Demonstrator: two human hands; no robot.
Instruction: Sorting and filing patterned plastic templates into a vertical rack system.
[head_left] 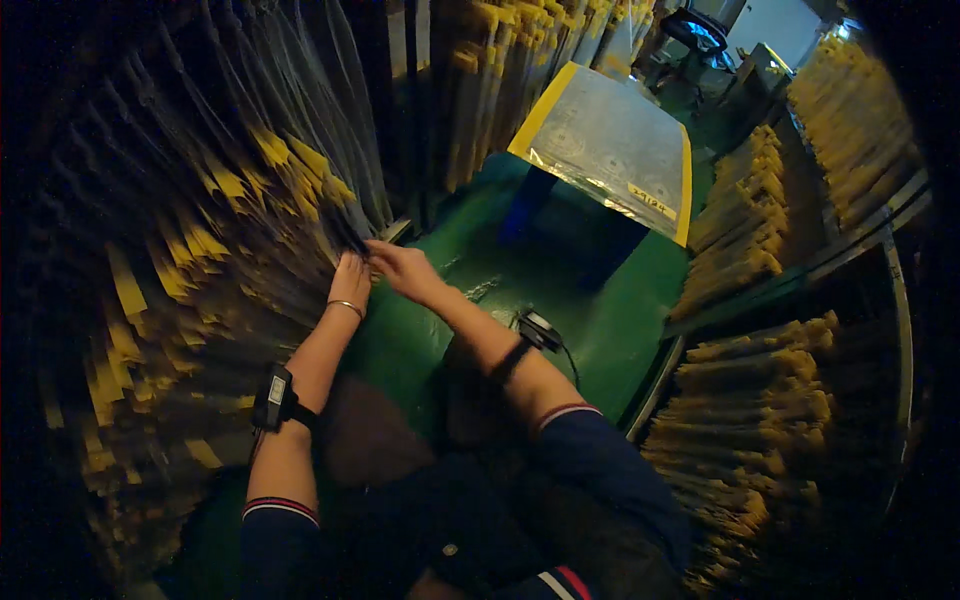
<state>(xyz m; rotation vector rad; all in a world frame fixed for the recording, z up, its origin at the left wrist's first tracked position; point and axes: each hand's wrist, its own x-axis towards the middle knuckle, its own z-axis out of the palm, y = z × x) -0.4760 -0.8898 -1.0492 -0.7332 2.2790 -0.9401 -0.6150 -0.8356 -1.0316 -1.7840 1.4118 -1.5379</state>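
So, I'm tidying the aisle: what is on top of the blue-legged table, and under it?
On the table, a flat, yellow-edged grey sheet hides the tabletop. Under it, some dim green floor shows by the dark blue legs; anything deeper in is lost in shadow.

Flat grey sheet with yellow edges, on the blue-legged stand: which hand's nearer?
Right. The right hand is apart from the flat grey sheet, to its lower left in view; the left hand is farther left, beside the right.

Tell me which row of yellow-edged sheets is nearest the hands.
The left-hand row: the left hand and right hand are together at its edge, while the back row and right-hand rows are farther off.
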